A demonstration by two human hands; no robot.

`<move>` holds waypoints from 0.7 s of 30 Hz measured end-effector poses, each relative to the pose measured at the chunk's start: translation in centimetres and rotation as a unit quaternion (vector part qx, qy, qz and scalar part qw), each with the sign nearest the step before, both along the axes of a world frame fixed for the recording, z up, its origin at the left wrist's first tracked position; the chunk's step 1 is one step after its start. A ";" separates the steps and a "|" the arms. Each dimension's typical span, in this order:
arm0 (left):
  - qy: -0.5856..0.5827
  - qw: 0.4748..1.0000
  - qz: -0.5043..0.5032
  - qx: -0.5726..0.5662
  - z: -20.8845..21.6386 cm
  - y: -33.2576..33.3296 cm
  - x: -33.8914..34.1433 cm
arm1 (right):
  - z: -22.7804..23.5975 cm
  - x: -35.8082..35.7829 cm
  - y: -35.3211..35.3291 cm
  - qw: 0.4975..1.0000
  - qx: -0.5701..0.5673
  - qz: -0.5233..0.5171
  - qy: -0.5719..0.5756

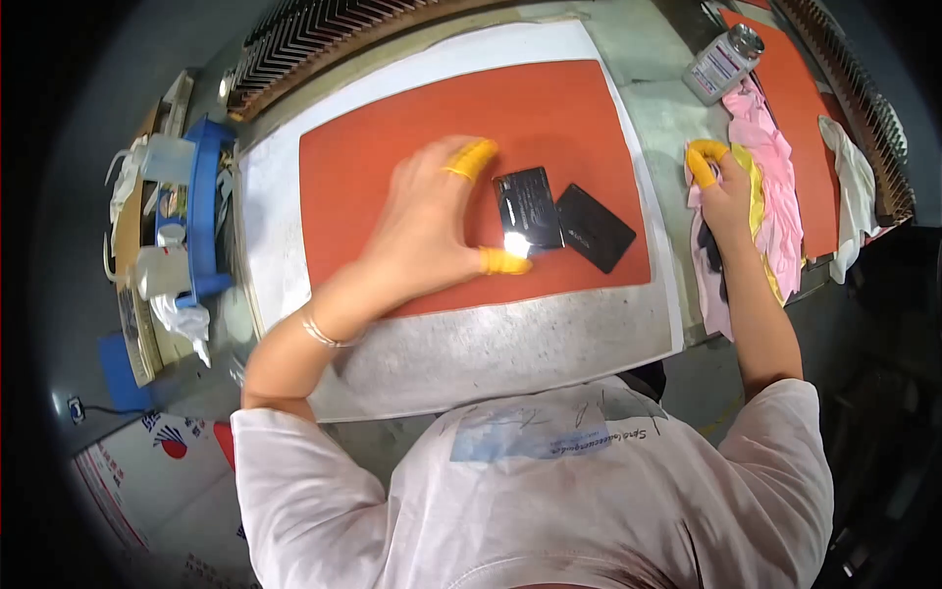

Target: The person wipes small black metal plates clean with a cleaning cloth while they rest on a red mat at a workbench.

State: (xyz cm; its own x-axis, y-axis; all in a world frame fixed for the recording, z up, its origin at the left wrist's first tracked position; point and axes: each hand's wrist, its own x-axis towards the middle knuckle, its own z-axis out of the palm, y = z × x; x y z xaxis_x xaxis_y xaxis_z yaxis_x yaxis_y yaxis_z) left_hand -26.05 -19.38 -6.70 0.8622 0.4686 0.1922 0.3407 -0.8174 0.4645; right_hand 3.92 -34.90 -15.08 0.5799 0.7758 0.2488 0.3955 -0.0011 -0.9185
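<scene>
Two black cards lie on an orange-red mat (392, 118). The left card (532, 208) has fine light print and a bright glare at its lower corner; the right card (596, 228) is tilted and lies close beside it. My left hand (422, 221), slightly blurred, is spread over the mat left of the cards. Yellow finger cots cover its thumb and a finger; the thumb tip is at the left card's lower corner, and whether it touches cannot be told. At the right, my right hand (724, 196), also with yellow cots, has its fingers curled on a pink cloth (775, 196).
A grey bottle (724, 64) with a metal cap stands behind the pink cloth. Slotted racks (343, 39) run along the back and far right. A blue tray (206, 211) with white containers sits at the left. A printed carton (167, 491) is below left.
</scene>
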 end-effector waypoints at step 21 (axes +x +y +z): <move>0.101 0.984 0.141 0.038 -2.8 -4.8 0.3 | 0.3 -0.9 0.0 0.988 0.072 0.075 0.114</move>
